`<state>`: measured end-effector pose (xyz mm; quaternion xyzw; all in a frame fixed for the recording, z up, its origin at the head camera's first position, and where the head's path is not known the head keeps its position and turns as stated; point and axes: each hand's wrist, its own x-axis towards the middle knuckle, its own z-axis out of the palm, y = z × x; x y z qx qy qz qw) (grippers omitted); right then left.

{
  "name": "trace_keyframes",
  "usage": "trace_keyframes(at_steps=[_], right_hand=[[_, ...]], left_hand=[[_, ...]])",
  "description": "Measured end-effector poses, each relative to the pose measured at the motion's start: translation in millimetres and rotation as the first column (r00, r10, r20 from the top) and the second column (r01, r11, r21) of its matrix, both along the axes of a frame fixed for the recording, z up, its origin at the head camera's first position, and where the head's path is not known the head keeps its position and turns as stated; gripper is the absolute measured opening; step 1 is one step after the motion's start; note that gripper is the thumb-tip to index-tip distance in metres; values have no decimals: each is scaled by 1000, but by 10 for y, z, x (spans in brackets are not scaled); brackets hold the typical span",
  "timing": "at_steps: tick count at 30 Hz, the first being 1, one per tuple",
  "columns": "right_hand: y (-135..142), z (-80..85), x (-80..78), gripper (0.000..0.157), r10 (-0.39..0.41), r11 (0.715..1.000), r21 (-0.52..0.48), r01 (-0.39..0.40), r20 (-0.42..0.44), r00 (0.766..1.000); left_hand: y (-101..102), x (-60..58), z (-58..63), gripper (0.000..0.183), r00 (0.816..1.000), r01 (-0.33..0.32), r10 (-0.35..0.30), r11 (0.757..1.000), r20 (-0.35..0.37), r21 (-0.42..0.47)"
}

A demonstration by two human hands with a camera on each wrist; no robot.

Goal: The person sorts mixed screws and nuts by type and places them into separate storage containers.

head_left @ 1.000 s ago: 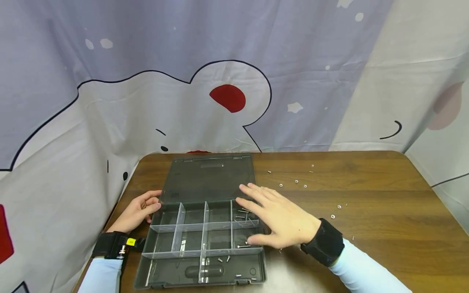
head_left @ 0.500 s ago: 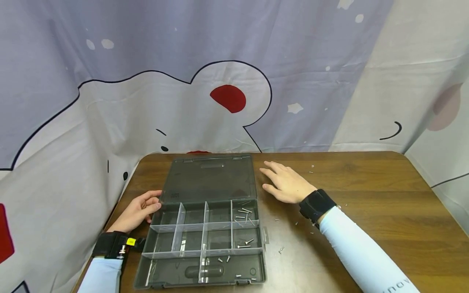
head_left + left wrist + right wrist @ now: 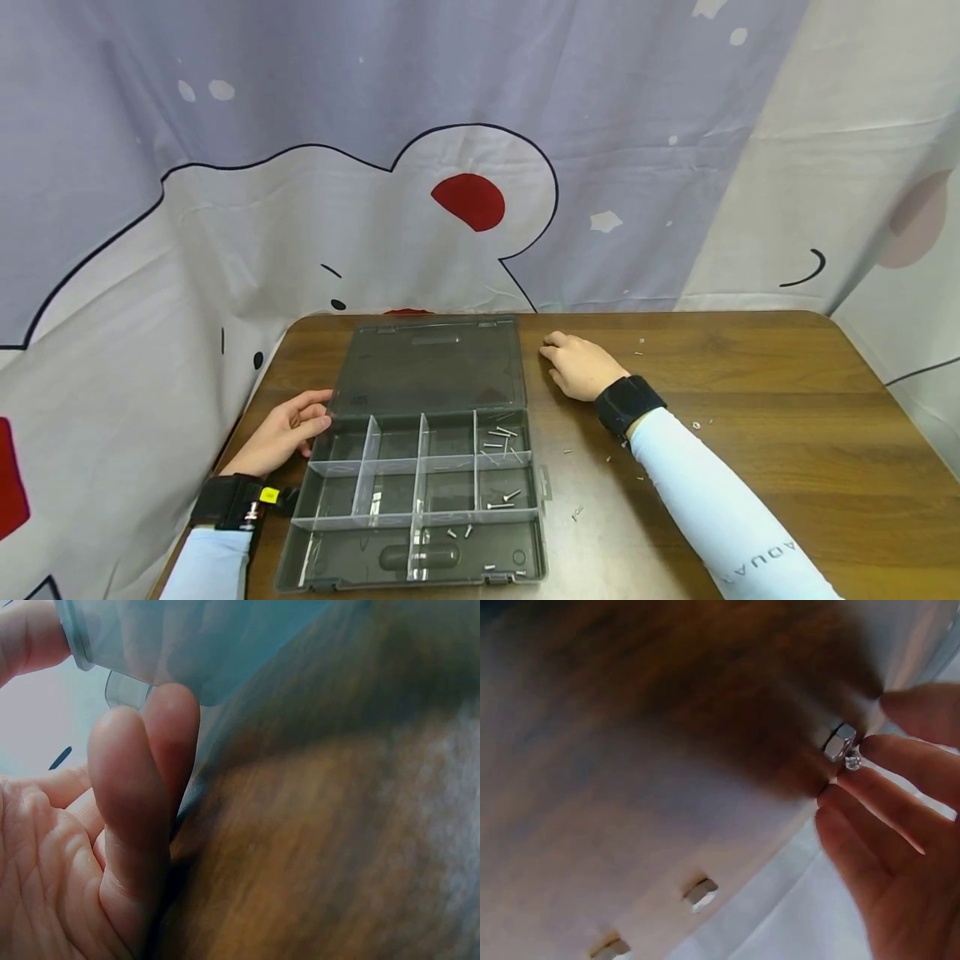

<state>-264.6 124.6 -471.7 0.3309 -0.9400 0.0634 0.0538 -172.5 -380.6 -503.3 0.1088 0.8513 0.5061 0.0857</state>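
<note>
Now, the right hand (image 3: 583, 367): it's down at the table (image 3: 825, 433), just right of the open smoky lid (image 3: 431, 367), fingers slightly bent with tips lowered, and no closed grip shows.
Hex nut (image 3: 840, 742): here it is, on the wood right at those fingertips, a bright round-ended piece (image 3: 853, 760) beside it, maybe a screw seen end-on; whether skin touches either, I cannot tell.
Handling: tiny, light, hard metal by my reckoning, hardly fragile, yet smooth enough to skid away; thumb and forefinger across two opposite flats looks the best hold, pads kept low.
Second nut (image 3: 701, 895): lying clear of the fingers in the right wrist view.
Left hand (image 3: 288, 425): loose, fingers softly curved, resting by the left edge of the divided box (image 3: 345, 558) near its hinge, not clenched; that box looks stiff and light, easily steadied by its rim.
Change: a second back the right hand is over the right-side compartments, half a second back it's splayed beside the lid; now its fingers dip and draw in. Left hand keeps its spot, and the screws (image 3: 506, 432) look unmoved.
</note>
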Motion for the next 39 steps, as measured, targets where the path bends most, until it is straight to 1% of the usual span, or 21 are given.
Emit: trace_keyframes(at_steps=[3,4,5,10,15,22,26,29,32,36,39], right_hand=[[-27,19,6,16,12,999,-29,-15,-80,997],[-35,23,10,11,18,999,-37,-21,-100,995],[-42,24,15,10,20,999,-43,-26,-117,993],[-67,13,32,21,34,998,-54,-43,-154,988],[-76,23,46,24,36,997,-61,-46,-147,988],[-63,1,55,21,39,995,-85,-50,-122,992],[-64,5,112,19,47,994,-94,-59,-117,992],[-94,59,213,20,69,990,-114,-84,-131,989],[-143,144,357,24,103,979,-162,-127,-152,983],[-216,272,605,25,161,947,-253,-198,-160,974],[-281,361,811,25,225,917,-294,-270,-177,958]], left_hand=[[1,-4,0,53,1000,-1,1,1000,-6,-3],[0,-4,-2,53,1000,-2,2,1000,-7,-5],[-2,-4,-4,53,1000,-2,1,1000,-8,-4],[-13,1,-17,53,1000,0,0,1000,-9,-3],[-13,3,-16,53,1000,-7,6,1000,-8,-6],[-12,7,-19,54,1000,-6,6,1000,2,-4],[-10,3,-20,54,1000,-4,4,1000,3,-3],[-7,1,-15,54,1000,-8,8,1000,0,-6],[-5,0,-12,54,1000,-8,8,1000,-2,-10],[-5,-4,-13,54,1000,-7,7,1000,-5,-9],[-8,-6,-14,54,1000,-6,6,1000,-8,-8]])
